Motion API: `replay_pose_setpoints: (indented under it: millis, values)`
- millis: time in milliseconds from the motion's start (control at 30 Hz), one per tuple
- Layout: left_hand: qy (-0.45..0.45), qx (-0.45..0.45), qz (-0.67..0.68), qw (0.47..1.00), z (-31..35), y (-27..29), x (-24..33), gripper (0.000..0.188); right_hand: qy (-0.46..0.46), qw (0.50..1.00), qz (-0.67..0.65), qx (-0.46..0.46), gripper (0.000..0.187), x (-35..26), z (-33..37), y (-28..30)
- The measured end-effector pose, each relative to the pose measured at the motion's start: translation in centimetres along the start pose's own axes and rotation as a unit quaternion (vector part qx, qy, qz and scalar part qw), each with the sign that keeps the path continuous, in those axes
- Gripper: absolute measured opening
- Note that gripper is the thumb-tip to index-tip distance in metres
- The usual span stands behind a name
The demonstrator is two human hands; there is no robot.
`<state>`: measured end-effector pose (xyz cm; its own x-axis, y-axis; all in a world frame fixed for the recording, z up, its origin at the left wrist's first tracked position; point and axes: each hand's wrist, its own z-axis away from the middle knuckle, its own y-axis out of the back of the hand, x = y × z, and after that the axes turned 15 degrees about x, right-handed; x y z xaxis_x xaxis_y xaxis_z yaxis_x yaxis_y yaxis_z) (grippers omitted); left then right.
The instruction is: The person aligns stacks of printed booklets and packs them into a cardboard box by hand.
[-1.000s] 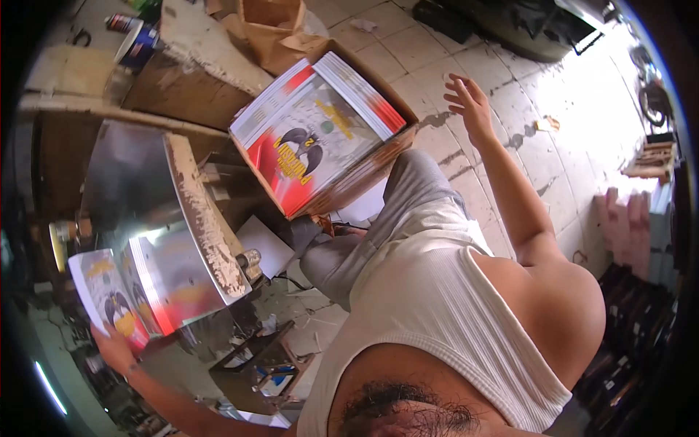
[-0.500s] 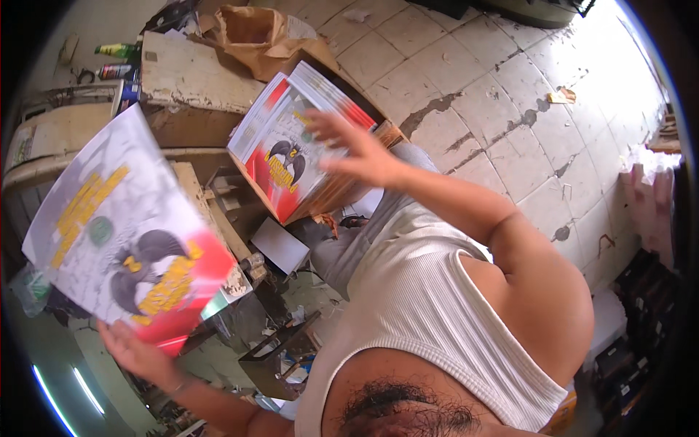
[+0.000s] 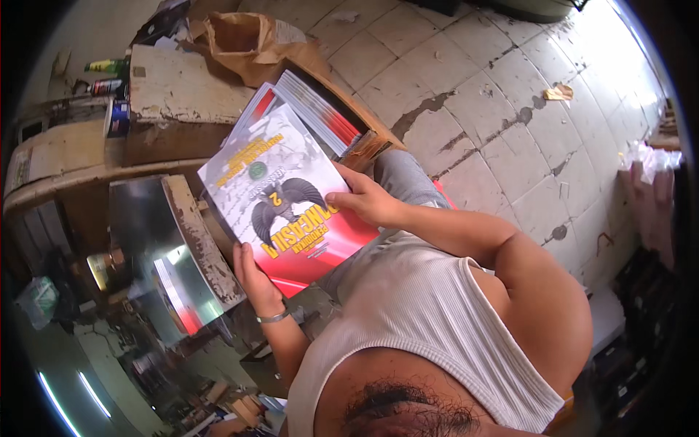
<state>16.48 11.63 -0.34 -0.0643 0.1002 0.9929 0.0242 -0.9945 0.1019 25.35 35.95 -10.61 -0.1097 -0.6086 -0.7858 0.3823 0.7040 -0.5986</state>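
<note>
A soft-cover book (image 3: pixel 291 171) with a white and red cover, yellow lettering and a dark winged emblem is tilted in front of my torso, between both hands. My right hand (image 3: pixel 364 200) grips its right edge, thumb on the cover and fingers underneath. At the lower left edge, my left hand (image 3: pixel 256 280) wraps round it, its fingers partly hidden beneath. Just beyond the held book, more books (image 3: pixel 317 109) with white and red edges stand packed in a cardboard box (image 3: pixel 375 138). How many books are in my hands, I cannot tell.
A shiny metal plate (image 3: pixel 164 251) on a worn machine lies to my left, reflecting red and white edges. Behind it are a chipped board (image 3: pixel 193 84), a brown paper bag (image 3: pixel 240 36) and bottles (image 3: pixel 105 67). Tiled floor (image 3: pixel 502 138) with scraps stretches to the right.
My left hand has come in from the far left with the book, leaving the metal plate uncovered. My right hand, earlier spread over the box, has closed on the book's right edge.
</note>
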Motion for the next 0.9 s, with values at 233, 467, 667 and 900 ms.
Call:
replay_pose_setpoints:
  millis: [233, 467, 667, 900]
  values:
    - [-0.008, 0.051, 0.033, 0.998, 2.5, 1.4, -3.3, 0.033, -0.030, 0.997, 0.048, -0.060, 0.066, 1.8, -2.1, -0.5]
    - [-0.064, 0.137, 0.028, 0.988, 1.3, 1.6, -3.3, 0.041, -0.052, 0.972, 0.043, -0.224, 0.074, 0.8, -6.2, 0.1]
    - [-0.031, 0.174, -0.042, 0.983, -5.2, 13.3, -2.4, 0.032, -0.034, 0.956, 0.068, -0.284, 0.065, 5.3, -9.7, -9.5]
    - [-0.010, 0.180, -0.266, 0.947, -13.7, 23.1, -6.4, 0.088, 0.060, 0.940, 0.280, -0.187, 0.063, 10.7, -11.7, -17.3]
